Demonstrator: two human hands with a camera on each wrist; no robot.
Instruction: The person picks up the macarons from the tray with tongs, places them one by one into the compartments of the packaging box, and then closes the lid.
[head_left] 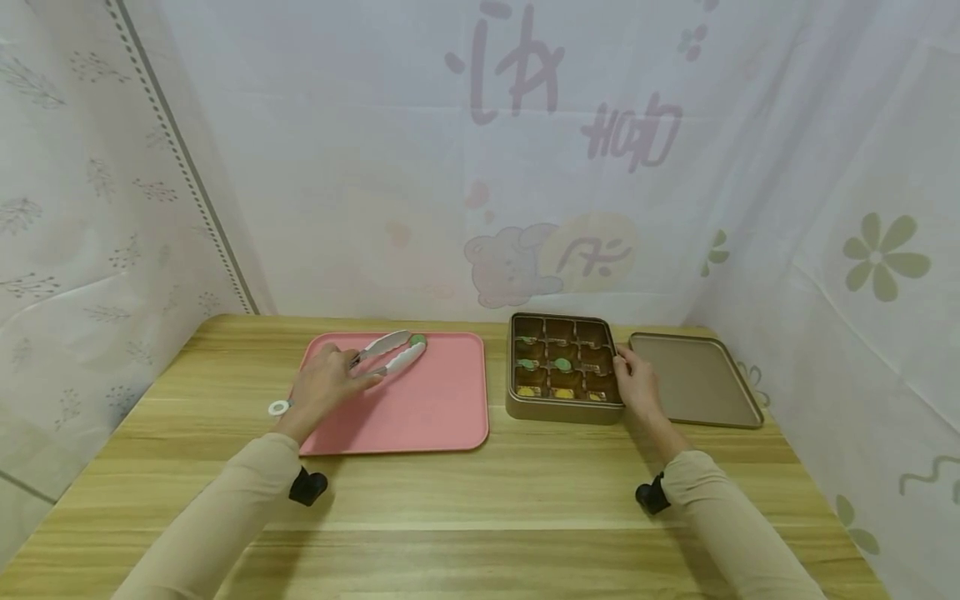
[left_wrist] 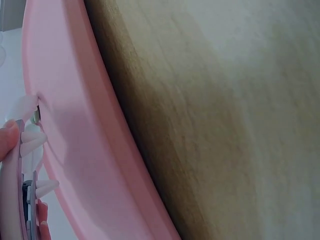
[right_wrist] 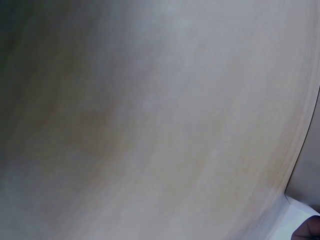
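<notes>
My left hand (head_left: 322, 385) grips a pair of tongs (head_left: 405, 358) with pale, scalloped tips, over the pink tray (head_left: 420, 417). Between the tong tips, near the tray's far edge, is a small green piece (head_left: 417, 339). In the left wrist view the tongs (left_wrist: 11, 195) show at the left edge, with fingertips (left_wrist: 7, 139) on them. My right hand (head_left: 637, 383) holds the right wall of a square bronze-coloured tin (head_left: 566, 411). Inside it, a brown divided insert holds several small green and yellow pieces. A fingertip (right_wrist: 307, 229) shows in the right wrist view's corner.
A flat bronze-coloured lid (head_left: 697, 379) lies right of the tin, behind the right hand. The tongs' white ring (head_left: 278, 407) sticks out past the tray's left edge. Everything rests on a wood-grain table (head_left: 480, 500), with printed curtains (head_left: 360, 167) behind and at the sides.
</notes>
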